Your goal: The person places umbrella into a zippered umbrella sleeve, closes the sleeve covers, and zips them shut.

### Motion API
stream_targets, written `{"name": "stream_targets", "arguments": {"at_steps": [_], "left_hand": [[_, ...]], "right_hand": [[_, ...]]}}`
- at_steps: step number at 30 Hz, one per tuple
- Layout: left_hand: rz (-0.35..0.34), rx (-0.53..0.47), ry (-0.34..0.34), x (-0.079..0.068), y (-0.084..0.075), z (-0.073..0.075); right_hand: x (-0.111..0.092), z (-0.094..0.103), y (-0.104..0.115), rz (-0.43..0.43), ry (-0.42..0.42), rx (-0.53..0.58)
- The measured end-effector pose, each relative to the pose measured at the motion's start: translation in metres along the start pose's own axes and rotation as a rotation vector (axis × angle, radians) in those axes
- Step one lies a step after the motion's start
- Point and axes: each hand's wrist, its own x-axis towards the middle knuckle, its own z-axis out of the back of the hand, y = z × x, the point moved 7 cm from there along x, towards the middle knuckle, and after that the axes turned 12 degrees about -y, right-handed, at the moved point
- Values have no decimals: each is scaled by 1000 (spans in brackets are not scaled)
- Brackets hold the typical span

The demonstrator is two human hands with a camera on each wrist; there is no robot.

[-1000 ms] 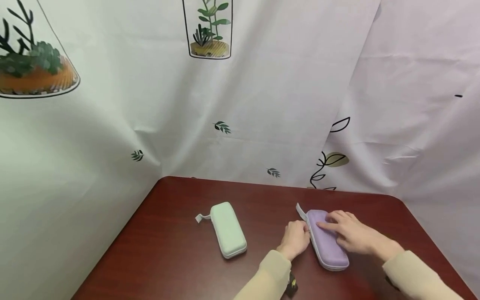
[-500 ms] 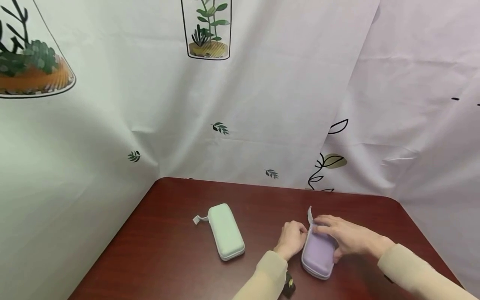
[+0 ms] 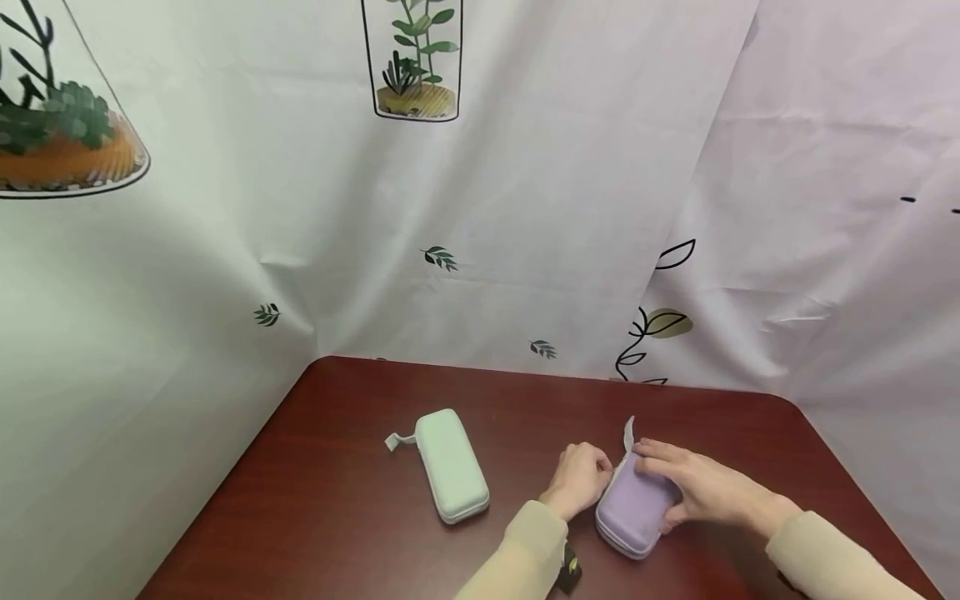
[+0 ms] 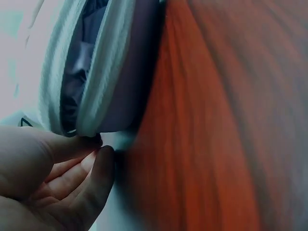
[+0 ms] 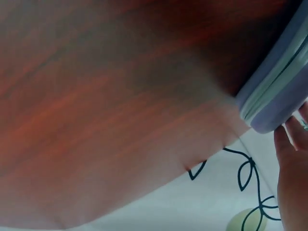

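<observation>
A purple zip case (image 3: 633, 508) lies tilted on the right part of the table in the head view. My left hand (image 3: 581, 479) is at its left edge, thumb and forefinger pinching the zipper pull. In the left wrist view the zipper tapes of the case (image 4: 120, 91) stand apart above the fingertips, and dark lining shows between them. My right hand (image 3: 697, 487) holds the case from the right, fingers over its far end and thumb at the near side. Its fingers also touch the case (image 5: 276, 91) in the right wrist view. A pale strap (image 3: 628, 433) sticks up at the far end.
A mint green zip case (image 3: 452, 467) with a small strap loop lies left of my hands. Both cases are on a dark red wooden table (image 3: 315, 508). A white curtain (image 3: 510, 208) with plant prints hangs behind the table's far edge.
The purple case has turned and shifted, its near end swinging left. My right hand has gone from touching its top to gripping it. My left hand has moved slightly left and stays at the zipper.
</observation>
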Motion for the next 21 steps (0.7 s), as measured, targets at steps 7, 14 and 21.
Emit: {"name": "stream_targets", "arguments": {"at_steps": [7,14,21], "left_hand": [[-25,-3,22,-7,12,17],[14,-25,58,-13,23,29],[18,-38,30,-17,32,41]], "right_hand": [[-2,-1,-2,-79,-95,2],[-1,-3,0,-136,-119,-23],[5,-7,-3,-231,-110,-60]]}}
